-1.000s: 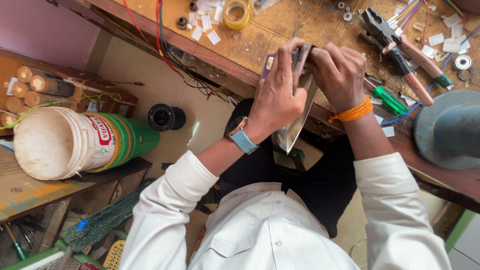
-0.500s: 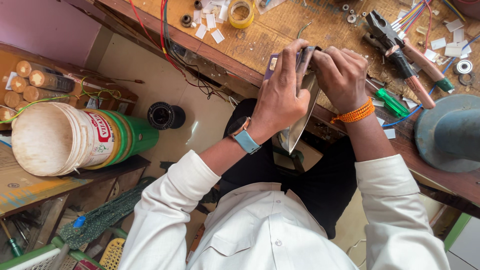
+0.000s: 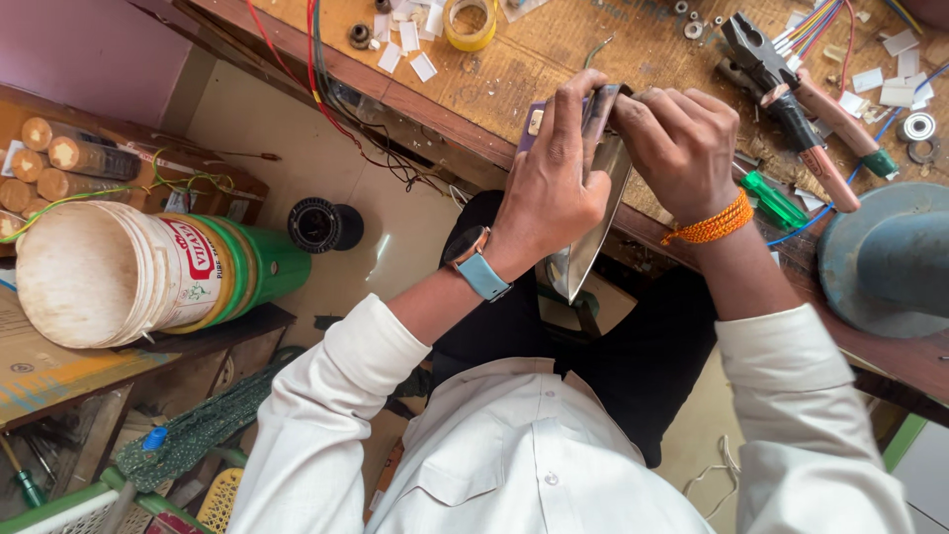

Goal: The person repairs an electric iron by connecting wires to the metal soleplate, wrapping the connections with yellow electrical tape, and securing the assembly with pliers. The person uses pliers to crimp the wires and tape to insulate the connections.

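Note:
My left hand (image 3: 554, 183) grips a shiny metal plate, shaped like the pointed soleplate of a clothes iron (image 3: 590, 242), held on edge over the front edge of the wooden workbench (image 3: 554, 59). A purple part with a small white piece shows between my left fingers at its top. My right hand (image 3: 677, 148), with an orange thread band at the wrist, pinches the top end of the same plate. I cannot tell what my right fingertips touch there. A blue watch sits on my left wrist.
Pliers with brown handles (image 3: 791, 104), a green screwdriver (image 3: 776, 203), a yellow tape roll (image 3: 470, 22), washers and white scraps lie on the bench. A blue-grey domed object (image 3: 885, 262) stands at the right. A white and green bucket (image 3: 148, 272) lies at the left, a black spool (image 3: 321, 225) on the floor.
Both hands stay on the metal plate at the bench edge. My right fingers have shifted slightly at its top end.

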